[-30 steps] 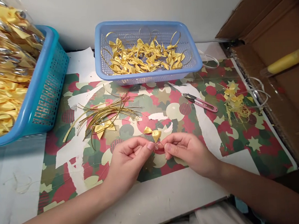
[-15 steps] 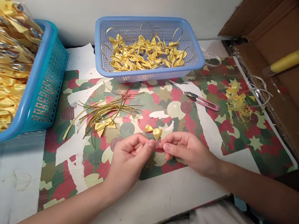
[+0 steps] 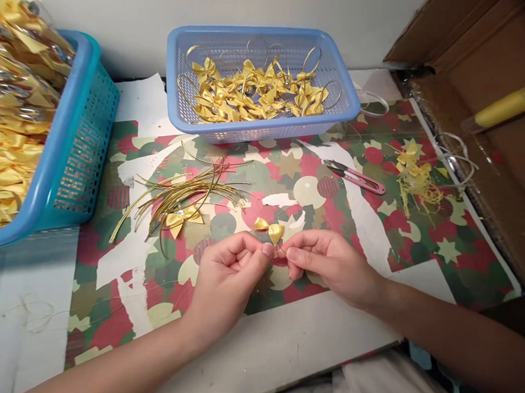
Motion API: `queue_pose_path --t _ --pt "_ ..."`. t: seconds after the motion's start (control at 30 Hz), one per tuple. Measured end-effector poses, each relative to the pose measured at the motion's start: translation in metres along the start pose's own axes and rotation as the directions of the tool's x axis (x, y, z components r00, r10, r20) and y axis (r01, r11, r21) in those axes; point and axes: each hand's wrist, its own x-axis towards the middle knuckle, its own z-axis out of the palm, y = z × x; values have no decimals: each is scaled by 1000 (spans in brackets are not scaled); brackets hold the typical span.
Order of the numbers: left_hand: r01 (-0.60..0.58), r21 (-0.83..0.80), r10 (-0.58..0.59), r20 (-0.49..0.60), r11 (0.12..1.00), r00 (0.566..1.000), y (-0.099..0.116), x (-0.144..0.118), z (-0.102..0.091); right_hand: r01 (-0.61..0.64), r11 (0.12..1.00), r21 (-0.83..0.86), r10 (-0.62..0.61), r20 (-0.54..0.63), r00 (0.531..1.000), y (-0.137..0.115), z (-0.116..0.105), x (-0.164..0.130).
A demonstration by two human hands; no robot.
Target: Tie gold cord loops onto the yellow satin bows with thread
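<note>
My left hand (image 3: 234,275) is closed in a pinch, thumb against forefinger. Facing it, my right hand (image 3: 326,264) pinches too, and a thin looped thread (image 3: 275,252) runs between the two sets of fingertips. Just beyond the fingertips sits a yellow satin bow (image 3: 274,231), close to the thread; the exact join is too small to make out. Left of the hands, a second yellow bow (image 3: 184,219) lies against a loose bundle of gold cords (image 3: 191,192).
A blue basket (image 3: 264,124) of bows with gold loops stands at the back. Another blue basket (image 3: 85,136), heaped with bagged bows, is on the left. Pink-handled thread snips (image 3: 362,181) and a clump of bows with tangled threads (image 3: 416,175) lie right, beside a cardboard box (image 3: 474,160).
Both hands stay almost in place, still pinching; the small thread loop between the fingertips has shifted slightly. The view has tilted a touch.
</note>
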Motion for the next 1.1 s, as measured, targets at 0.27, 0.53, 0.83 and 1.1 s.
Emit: queue_pose_path --t 0.27,0.53,0.83,1.1 --pt "-27 2 28 -5 1000 1000 -1 2 0 -16 1000 -15 16 -14 1000 -2 1 0" --pt "-24 2 24 -3 1000 1000 -1 2 0 -12 1000 1 12 -8 1000 -2 0 -1" --pt "-20 8 20 -8 1000 1000 0 1 1 -13 1000 -7 13 -8 1000 -2 1 0" --pt "-19 -15 18 -10 1000 1000 -1 2 1 -16 1000 -25 15 -16 1000 -2 0 0"
